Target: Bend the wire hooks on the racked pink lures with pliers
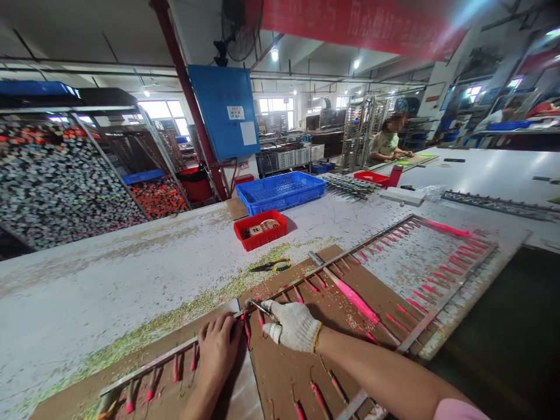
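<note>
My left hand (217, 347) is bare and rests on the long metal rack bar (166, 359), fingers curled onto a small pink piece hanging from it. My right hand (294, 324) wears a white knit glove and grips a slim metal tool (258, 305) whose tip points at the same spot on the bar. Several pink float-like pieces (354, 300) hang along the rack over brown board (289, 373).
A red tray (261, 230) and a blue crate (280, 191) stand on the white table beyond; pliers (272, 266) lie among green-yellow shavings. A second rack (437, 262) extends right. Another person (387, 143) sits at the far end. Loaded racks stand at left.
</note>
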### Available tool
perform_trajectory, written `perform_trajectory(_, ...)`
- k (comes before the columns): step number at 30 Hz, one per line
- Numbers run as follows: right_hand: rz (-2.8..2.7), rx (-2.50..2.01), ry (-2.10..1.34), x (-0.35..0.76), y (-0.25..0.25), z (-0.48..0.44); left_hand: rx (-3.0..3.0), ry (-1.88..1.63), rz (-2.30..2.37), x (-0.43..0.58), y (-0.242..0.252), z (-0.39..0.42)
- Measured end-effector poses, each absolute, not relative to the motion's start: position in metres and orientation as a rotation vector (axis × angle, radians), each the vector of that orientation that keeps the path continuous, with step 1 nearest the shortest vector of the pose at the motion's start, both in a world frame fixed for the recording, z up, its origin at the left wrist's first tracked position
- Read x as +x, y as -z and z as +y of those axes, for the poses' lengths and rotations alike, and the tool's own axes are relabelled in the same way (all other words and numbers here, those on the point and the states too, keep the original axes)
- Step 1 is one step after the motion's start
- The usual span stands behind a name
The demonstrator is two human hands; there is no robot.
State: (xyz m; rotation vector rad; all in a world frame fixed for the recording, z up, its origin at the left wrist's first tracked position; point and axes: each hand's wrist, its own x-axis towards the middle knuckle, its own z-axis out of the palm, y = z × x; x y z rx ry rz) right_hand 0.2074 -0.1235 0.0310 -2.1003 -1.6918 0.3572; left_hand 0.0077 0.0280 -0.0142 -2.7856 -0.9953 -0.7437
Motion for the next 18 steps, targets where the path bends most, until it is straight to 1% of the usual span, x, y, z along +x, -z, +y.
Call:
perform_trajectory(8,-1.704,-2.113,-0.376,0.2068,-0.0350,-0.1248,-2.811,0.705,-1.006,0.0059,0.0143,0.0289)
perform_trajectory(18,-1.701,-2.118,-0.385,0.2051,-0.0375,-0.1256,-2.812,0.753,-0.980,0.0056,0.0150,0.0293)
